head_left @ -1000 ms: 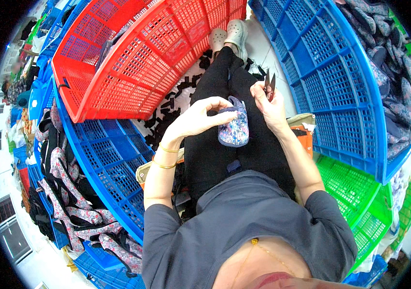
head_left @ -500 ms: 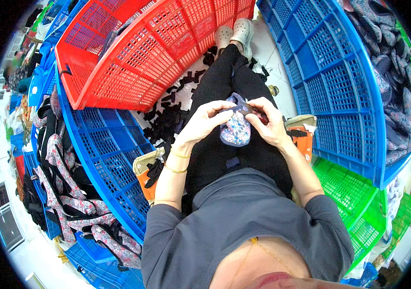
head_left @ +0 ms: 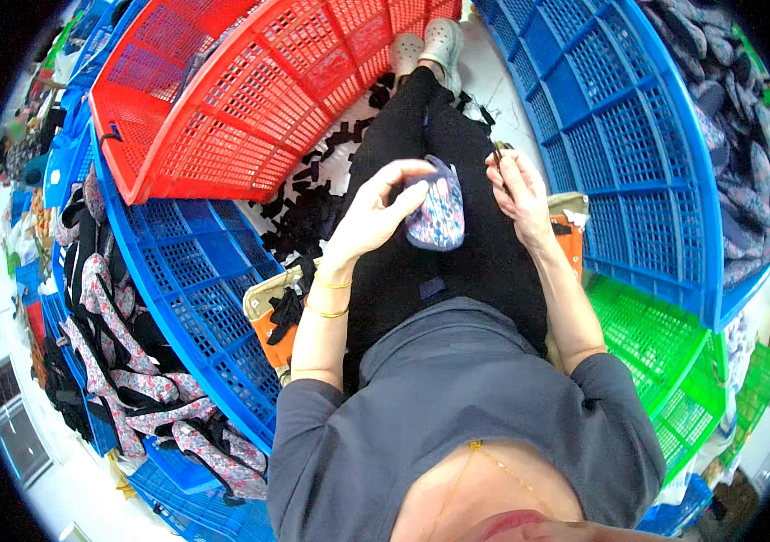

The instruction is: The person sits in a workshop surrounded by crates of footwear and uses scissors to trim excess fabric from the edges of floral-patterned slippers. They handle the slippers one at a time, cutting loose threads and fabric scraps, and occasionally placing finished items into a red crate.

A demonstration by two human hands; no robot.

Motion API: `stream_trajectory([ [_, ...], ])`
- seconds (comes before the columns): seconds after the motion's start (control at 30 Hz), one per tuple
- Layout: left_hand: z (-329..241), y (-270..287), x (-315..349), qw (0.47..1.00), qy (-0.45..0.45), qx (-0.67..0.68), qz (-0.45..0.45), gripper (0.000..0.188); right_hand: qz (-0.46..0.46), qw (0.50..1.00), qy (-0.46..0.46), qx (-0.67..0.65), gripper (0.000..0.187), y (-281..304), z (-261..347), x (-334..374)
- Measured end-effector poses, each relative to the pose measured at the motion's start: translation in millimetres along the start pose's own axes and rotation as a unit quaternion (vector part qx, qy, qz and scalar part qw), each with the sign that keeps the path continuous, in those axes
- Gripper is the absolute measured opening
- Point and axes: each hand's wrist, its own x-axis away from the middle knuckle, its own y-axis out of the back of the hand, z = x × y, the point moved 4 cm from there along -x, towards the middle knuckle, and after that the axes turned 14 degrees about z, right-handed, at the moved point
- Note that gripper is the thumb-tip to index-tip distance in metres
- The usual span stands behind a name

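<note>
My left hand (head_left: 383,210) grips a small floral fabric shoe (head_left: 439,215), blue and pink with a dark edge, above my lap. The shoe's rounded end points toward me, and the thumb lies over it. Off to the right and apart from the shoe, my right hand (head_left: 522,191) is closed around a thin dark piece (head_left: 499,155) that sticks up past the fingers. Its kind is too small to make out.
A red crate (head_left: 249,135) rises at front left above a blue crate (head_left: 195,262); another blue crate (head_left: 620,144) stands at right. Floral shoes (head_left: 145,384) fill the left side, more (head_left: 746,181) the right. Dark scraps (head_left: 303,217) litter the floor. A green crate (head_left: 647,343) sits near my right elbow.
Both hands were together on the shoe. My right hand has come away from it, right and slightly upward, with the thin dark piece; the left still holds the shoe.
</note>
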Motion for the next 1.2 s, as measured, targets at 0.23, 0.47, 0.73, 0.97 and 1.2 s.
stream_trajectory([
  [0.23, -79, -36, -3, 0.835, -0.135, -0.519, 0.126, 0.061, 0.048, 0.993, -0.103, 0.038, 0.027, -13, -28, 52],
  [0.47, -80, -42, -15, 0.786, -0.146, -0.581, 0.152, 0.039, 0.005, 1.000, -0.012, -0.004, 0.016, -20, -22, 51],
  [0.73, -85, -42, -34, 0.831, -0.108, -0.508, 0.200, 0.015, 0.002, 0.983, 0.096, 0.157, 0.012, -26, 14, 54],
  [0.97, -89, -6, -33, 0.963, -0.032, -0.245, 0.103, 0.020, 0.072, 0.896, 0.112, 0.423, 0.035, -28, 26, 48],
  [1.2, -85, -7, -26, 0.984, -0.014, -0.155, 0.091, 0.017, 0.049, 0.844, 0.119, 0.521, 0.029, -56, 59, 34],
])
